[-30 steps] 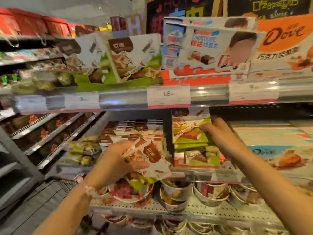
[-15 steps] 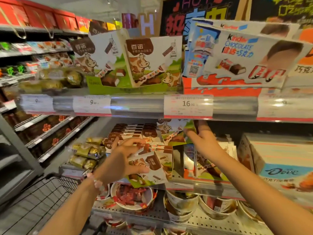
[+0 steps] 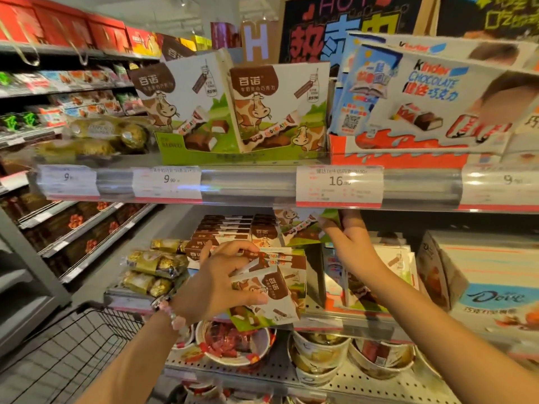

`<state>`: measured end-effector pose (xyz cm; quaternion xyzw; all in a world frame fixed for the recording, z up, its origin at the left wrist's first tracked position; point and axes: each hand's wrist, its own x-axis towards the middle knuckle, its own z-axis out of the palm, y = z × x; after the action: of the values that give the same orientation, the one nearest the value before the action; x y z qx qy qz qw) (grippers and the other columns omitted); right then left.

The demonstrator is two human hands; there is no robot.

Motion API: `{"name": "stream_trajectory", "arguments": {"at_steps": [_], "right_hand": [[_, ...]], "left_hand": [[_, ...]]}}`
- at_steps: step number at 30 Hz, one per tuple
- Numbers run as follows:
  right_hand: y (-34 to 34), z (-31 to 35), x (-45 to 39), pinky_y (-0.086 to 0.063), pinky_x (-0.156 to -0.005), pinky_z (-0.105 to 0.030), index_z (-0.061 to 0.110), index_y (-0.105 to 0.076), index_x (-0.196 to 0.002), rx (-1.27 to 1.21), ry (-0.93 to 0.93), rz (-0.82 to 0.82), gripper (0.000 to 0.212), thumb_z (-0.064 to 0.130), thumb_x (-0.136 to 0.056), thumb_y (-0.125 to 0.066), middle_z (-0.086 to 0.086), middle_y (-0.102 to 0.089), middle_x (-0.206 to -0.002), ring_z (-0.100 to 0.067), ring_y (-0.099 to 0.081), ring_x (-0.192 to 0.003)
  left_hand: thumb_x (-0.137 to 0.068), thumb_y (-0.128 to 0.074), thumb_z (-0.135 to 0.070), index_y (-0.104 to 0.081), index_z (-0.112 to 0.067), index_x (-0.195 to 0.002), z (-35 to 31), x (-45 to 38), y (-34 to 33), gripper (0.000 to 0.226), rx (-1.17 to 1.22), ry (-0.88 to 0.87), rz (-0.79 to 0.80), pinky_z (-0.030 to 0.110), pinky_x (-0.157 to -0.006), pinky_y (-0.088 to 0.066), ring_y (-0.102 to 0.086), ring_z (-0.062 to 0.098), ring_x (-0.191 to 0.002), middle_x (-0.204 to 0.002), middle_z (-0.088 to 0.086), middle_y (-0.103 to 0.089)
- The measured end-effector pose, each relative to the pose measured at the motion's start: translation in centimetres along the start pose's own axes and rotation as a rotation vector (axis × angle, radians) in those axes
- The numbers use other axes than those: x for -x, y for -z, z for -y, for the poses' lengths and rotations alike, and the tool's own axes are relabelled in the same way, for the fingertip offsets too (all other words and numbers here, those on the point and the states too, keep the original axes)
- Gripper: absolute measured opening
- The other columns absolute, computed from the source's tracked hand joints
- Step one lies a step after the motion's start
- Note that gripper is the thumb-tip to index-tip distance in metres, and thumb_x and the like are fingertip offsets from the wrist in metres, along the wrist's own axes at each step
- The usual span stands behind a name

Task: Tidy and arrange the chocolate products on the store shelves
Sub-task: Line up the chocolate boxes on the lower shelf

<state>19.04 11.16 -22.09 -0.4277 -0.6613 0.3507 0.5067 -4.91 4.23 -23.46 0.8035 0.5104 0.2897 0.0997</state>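
1. A shop, a supermarket confectionery aisle, is showing here: tiered metal shelves (image 3: 250,188) are running across the frame, carrying boxed chocolate.
2. Printed price tags (image 3: 339,186) are sitting in clear strips along the shelf edge.
3. A wire shopping cart (image 3: 87,339) is standing at lower left.
4. A promotional sign (image 3: 344,30) is hanging at upper centre.

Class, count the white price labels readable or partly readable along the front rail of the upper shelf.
4: far-left label, the 9.90 label, the 16 label, and a right-edge label. More may lie out of view.
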Motion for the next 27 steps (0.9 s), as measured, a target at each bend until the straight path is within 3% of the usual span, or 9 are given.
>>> {"name": "stream_trajectory", "arguments": {"at_steps": [1, 3, 6, 8, 10, 13, 16, 21, 27], "right_hand": [[-0.4, 0.2, 0.1, -0.046, -0.085, -0.012, 0.024, -0.039, -0.125, -0.034, -0.002, 0.028, 0.033, 0.017, -0.095, -0.052, 0.011, -0.054, -0.112, 0.004, -0.054, -0.103], [-1.5, 0.2, 0.2, -0.043, -0.075, -0.003, 0.02, -0.036, -0.127, -0.066, -0.013, 0.079, 0.039, 0.009, -0.094, -0.052, 0.012, -0.052, -0.113, 0.007, -0.054, -0.101], [-2.7, -0.2, 0.2, -0.046, -0.075, -0.004, 0.022, -0.036, -0.126, 0.034, -0.031, 0.152, 0.041, 0.01, -0.092, -0.055, 0.007, -0.053, -0.12, -0.006, -0.056, -0.108], [-2.9, -0.1, 0.3, -0.051, -0.067, -0.01, 0.021, -0.037, -0.128, 0.063, -0.097, 0.21, 0.042, 0.009, -0.092, -0.055, 0.0, -0.056, -0.123, -0.007, -0.06, -0.097], [-3.0, 0.3, 0.5, -0.05, -0.062, -0.008, 0.021, -0.028, -0.138, 0.09, -0.121, 0.244, 0.054, 0.007, -0.093, -0.054, 0.003, -0.054, -0.122, -0.001, -0.057, -0.09], [-2.7, 1.2, 0.4, -0.044, -0.076, -0.002, 0.031, -0.019, -0.143, 0.166, -0.049, 0.295, 0.068, 0.0, -0.092, -0.052, 0.012, -0.033, -0.137, -0.004, -0.042, -0.118], [-2.5, 1.3, 0.3, -0.053, -0.072, -0.014, 0.036, -0.035, -0.126, 0.127, -0.032, 0.327, 0.053, -0.001, -0.092, -0.051, 0.003, -0.044, -0.131, -0.012, -0.05, -0.115], [-2.3, 1.2, 0.7, -0.054, -0.07, -0.016, 0.034, -0.033, -0.122, -0.013, -0.098, 0.286, 0.043, 0.003, -0.095, -0.045, 0.012, -0.051, -0.112, -0.005, -0.057, -0.099], [-2.2, 1.0, 0.5, -0.052, -0.065, -0.013, 0.031, -0.033, -0.121, 0.069, -0.136, 0.335, 0.035, 0.01, -0.097, -0.046, 0.012, -0.054, -0.105, -0.002, -0.059, -0.09]], "left_hand": [[-0.047, -0.049, -0.09, -0.072, -0.025, -0.082, 0.0, -0.1, 0.1, 0.078, -0.007, 0.001, 0.003, 0.003, -0.093, 0.023, -0.023, -0.025, -0.118, -0.125, -0.042, -0.03], [-0.047, -0.048, -0.091, -0.07, -0.019, -0.079, 0.0, -0.1, 0.0, 0.082, -0.008, 0.012, 0.016, 0.006, -0.095, 0.021, -0.024, -0.025, -0.117, -0.124, -0.043, -0.03], [-0.046, -0.049, -0.091, -0.069, -0.015, -0.079, 0.2, 0.0, 0.0, 0.085, 0.011, 0.02, 0.01, 0.014, -0.101, 0.017, -0.025, -0.021, -0.12, -0.123, -0.044, -0.034], [-0.046, -0.05, -0.09, -0.07, -0.016, -0.082, 0.2, 0.0, -0.1, 0.085, 0.02, 0.016, 0.008, 0.012, -0.1, 0.021, -0.022, -0.021, -0.123, -0.124, -0.043, -0.034], [-0.048, -0.052, -0.088, -0.069, -0.023, -0.08, 0.2, 0.1, -0.1, 0.074, 0.015, 0.011, 0.002, 0.01, -0.098, 0.023, -0.022, -0.019, -0.125, -0.127, -0.039, -0.035], [-0.055, -0.066, -0.074, -0.06, -0.037, -0.067, -0.3, 0.2, 0.1, 0.039, 0.019, 0.02, 0.013, 0.003, -0.095, 0.019, -0.028, -0.01, -0.127, -0.128, -0.034, -0.038], [-0.057, -0.071, -0.066, -0.058, -0.046, -0.06, -0.4, 0.2, 0.1, 0.025, 0.022, 0.018, 0.018, 0.002, -0.095, 0.014, -0.031, -0.008, -0.126, -0.128, -0.032, -0.04], [-0.055, -0.067, -0.07, -0.052, -0.065, -0.068, -0.4, 0.1, 0.1, 0.02, 0.033, 0.012, 0.044, 0.027, -0.108, 0.014, -0.032, -0.007, -0.125, -0.126, -0.034, -0.039], [-0.052, -0.06, -0.074, -0.049, -0.071, -0.071, -0.3, 0.1, 0.1, 0.022, 0.04, -0.004, 0.035, 0.018, -0.104, 0.017, -0.03, -0.01, -0.123, -0.124, -0.037, -0.038]]}}
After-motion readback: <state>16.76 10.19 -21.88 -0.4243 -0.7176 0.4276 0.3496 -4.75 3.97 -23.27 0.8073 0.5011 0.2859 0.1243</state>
